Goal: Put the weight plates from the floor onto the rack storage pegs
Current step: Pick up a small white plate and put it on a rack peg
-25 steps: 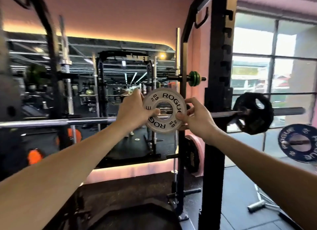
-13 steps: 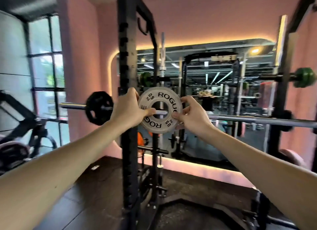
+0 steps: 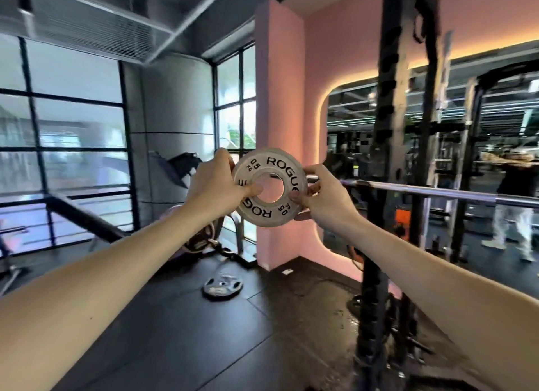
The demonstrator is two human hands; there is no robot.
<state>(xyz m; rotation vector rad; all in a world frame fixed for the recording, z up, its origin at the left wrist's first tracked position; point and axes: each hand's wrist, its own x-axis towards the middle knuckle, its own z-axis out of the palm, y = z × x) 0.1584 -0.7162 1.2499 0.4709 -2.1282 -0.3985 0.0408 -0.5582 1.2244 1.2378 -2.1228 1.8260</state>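
I hold a small white 0.5 kg plate (image 3: 269, 169), marked ROGUE, upright at chest height in both hands. My left hand (image 3: 214, 186) grips its left rim, thumb near the centre hole. My right hand (image 3: 322, 199) pinches its right rim. A black weight plate (image 3: 223, 285) lies flat on the dark floor below, left of centre. The black rack upright (image 3: 385, 169) stands to the right of my hands. No storage peg shows clearly in this blurred view.
A steel barbell (image 3: 437, 194) runs rightward from behind my right hand, across the rack. A pink wall column (image 3: 278, 84) stands straight ahead, a mirror (image 3: 495, 145) to its right. Windows and a dark bench frame (image 3: 87, 218) fill the left. More plates (image 3: 201, 239) rest by the column's base.
My view has swung far to the left, from the rack's right side to its left end. Both hands keep the same hold on the white plate. A black floor plate has come into view.
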